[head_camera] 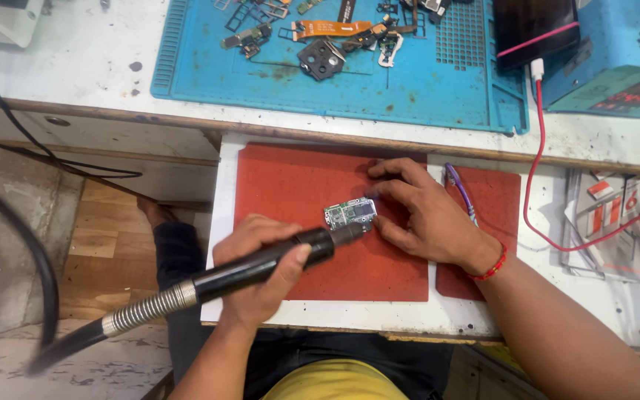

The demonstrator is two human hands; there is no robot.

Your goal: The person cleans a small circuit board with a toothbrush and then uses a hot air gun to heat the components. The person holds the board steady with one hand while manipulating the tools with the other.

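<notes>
My left hand [257, 263] grips a black rotary tool handpiece [261, 264] with a coiled metal flex shaft trailing to the lower left. Its tip touches a small green circuit board [350, 214] lying on a red mat [298, 185]. With its fingers spread, my right hand [416, 211] presses on the mat and holds the board's right edge. A red thread band circles my right wrist.
A blue work mat [438, 89] on the bench above carries several phone parts and flex cables. A phone [533, 28] with a red cable [535, 148] sits at upper right beside a blue machine [616, 67]. Packets [616, 215] lie at right. A purple-handled tool [459, 185] lies by my right hand.
</notes>
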